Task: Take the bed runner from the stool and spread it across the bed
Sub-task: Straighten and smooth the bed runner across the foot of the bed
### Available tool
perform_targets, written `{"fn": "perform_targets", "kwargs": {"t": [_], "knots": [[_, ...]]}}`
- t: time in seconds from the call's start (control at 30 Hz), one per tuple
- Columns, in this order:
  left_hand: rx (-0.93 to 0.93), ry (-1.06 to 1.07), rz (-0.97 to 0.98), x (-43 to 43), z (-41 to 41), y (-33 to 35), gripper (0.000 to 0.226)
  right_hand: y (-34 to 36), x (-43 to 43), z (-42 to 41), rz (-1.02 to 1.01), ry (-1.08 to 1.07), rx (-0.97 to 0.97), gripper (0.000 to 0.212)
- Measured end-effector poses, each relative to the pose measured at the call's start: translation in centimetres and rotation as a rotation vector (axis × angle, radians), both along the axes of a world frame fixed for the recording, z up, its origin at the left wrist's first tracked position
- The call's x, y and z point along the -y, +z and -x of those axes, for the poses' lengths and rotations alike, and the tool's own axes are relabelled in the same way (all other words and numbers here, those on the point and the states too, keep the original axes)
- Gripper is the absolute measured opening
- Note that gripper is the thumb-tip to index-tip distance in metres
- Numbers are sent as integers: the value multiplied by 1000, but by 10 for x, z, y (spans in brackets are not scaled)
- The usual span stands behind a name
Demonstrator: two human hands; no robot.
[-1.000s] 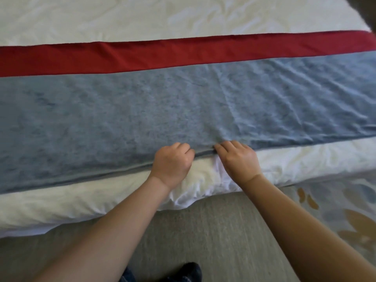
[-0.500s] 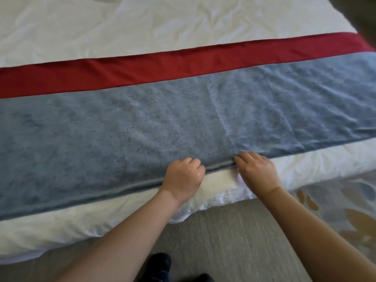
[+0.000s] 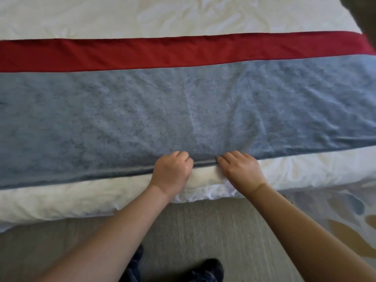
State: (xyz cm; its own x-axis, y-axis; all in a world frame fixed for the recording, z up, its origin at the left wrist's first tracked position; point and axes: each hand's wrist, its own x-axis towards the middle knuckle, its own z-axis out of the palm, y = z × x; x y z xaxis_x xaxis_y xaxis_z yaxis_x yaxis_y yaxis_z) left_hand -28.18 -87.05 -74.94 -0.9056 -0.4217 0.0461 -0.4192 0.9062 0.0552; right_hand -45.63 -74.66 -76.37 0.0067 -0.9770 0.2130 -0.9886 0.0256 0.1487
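The bed runner lies flat across the bed; left grip and right grip pinch its near hem; soft, limp, probably light cloth; best held along edges.

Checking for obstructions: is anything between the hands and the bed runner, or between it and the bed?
Nothing visible. The left hand and right hand grip the bed runner at its near edge, and it lies directly on the bed.
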Motion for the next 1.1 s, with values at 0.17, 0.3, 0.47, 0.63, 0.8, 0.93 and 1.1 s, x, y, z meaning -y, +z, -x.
{"fn": "perform_targets", "kwargs": {"t": [0.17, 0.3, 0.47, 0.63, 0.8, 0.93, 1.1], "knots": [[25, 21, 11, -19, 34, -5, 25, 2, -27, 45, -29, -71, 31, 30], [-4, -2, 23, -42, 76, -7, 29, 8, -40, 71, -45, -63, 9, 29], [-40, 36, -17, -58, 86, -8, 29, 3, -44, 71, -72, -19, 33, 30], [-53, 15, -38, -56, 89, -11, 30, -2, -48, 79, -32, 9, 76, 25], [-44, -46, -79, -59, 113, -8, 29, 2, -57, 107, 11, -48, 43, 25], [-108, -85, -90, -71, 146, -6, 26, 2, -66, 137, -1, -137, 30, 27], [-141, -35, -103, -89, 163, -12, 29, -2, -80, 152, 24, -39, 47, 26]]}}
